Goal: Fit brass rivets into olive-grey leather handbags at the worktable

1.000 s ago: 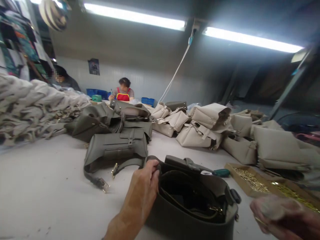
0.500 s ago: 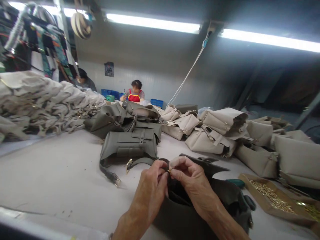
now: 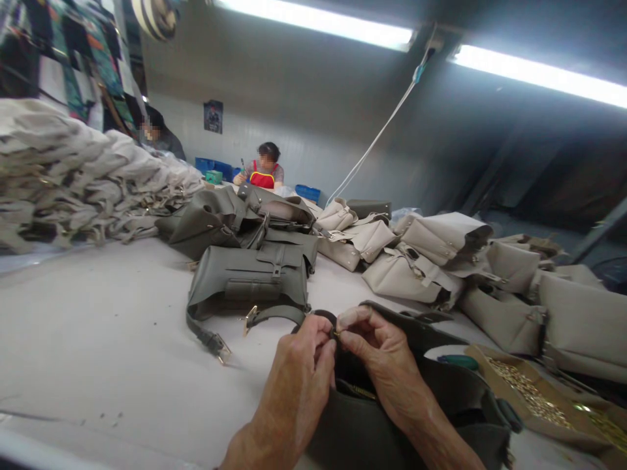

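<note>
"What are you seeing from over there?"

"I'm looking down at a worktop (image 3: 122,307), with a heap of pale bags (image 3: 582,313) crowding its far right side. One dark bag (image 3: 362,424) is sitting open at the near side."

"What's changing?"

"A second ago the right hand (image 3: 386,359) was floating beside the trays; now it's meeting the left hand (image 3: 298,365) at the bag's edge. I'm taking that to mean the work is centring on that one spot."

"And the containers?"

"The bag is showing a dark inside and a strip of gold zip (image 3: 361,393); the hands are hiding much else. A cardboard tray (image 3: 519,406) to its right is holding many gold pieces (image 3: 531,395). Another is holding yellower pieces (image 3: 607,424), partly running out of view."

"And the grip?"

"The left fingers are pinching the bag's edge; the right thumb and finger are gripping a tiny gold fitting (image 3: 337,333) against it."
</note>
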A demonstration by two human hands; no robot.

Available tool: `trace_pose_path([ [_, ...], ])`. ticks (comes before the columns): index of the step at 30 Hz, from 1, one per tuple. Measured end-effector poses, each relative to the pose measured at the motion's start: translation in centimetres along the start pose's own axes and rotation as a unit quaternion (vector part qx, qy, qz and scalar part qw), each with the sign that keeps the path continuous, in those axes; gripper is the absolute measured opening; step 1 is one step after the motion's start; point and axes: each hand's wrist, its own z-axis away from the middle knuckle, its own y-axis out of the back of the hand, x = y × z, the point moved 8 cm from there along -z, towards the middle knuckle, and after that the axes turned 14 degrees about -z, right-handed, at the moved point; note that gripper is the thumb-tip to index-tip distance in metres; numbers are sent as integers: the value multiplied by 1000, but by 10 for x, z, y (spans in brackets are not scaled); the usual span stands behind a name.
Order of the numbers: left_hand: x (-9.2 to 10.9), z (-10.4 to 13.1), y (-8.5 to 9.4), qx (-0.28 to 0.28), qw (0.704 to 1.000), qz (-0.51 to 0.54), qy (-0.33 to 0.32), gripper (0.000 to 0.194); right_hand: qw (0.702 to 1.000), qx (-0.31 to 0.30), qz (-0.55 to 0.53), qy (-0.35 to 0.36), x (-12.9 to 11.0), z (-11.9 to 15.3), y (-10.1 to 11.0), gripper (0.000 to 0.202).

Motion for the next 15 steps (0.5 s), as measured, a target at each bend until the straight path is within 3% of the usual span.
trace_pose_path([
  [6, 2, -1, 0, 7, 1000, -14, -8, 11, 999, -16, 21, 23, 2, -2, -1, 13],
  [10, 4, 3, -1, 33, 997, -62, -40, 14, 995, 3, 90, 45, -1, 0, -1, 13],
  [15, 6, 12, -5, 35, 988, -130, -78, 16, 991, -32, 121, -40, 2, 10, -11, 17],
])
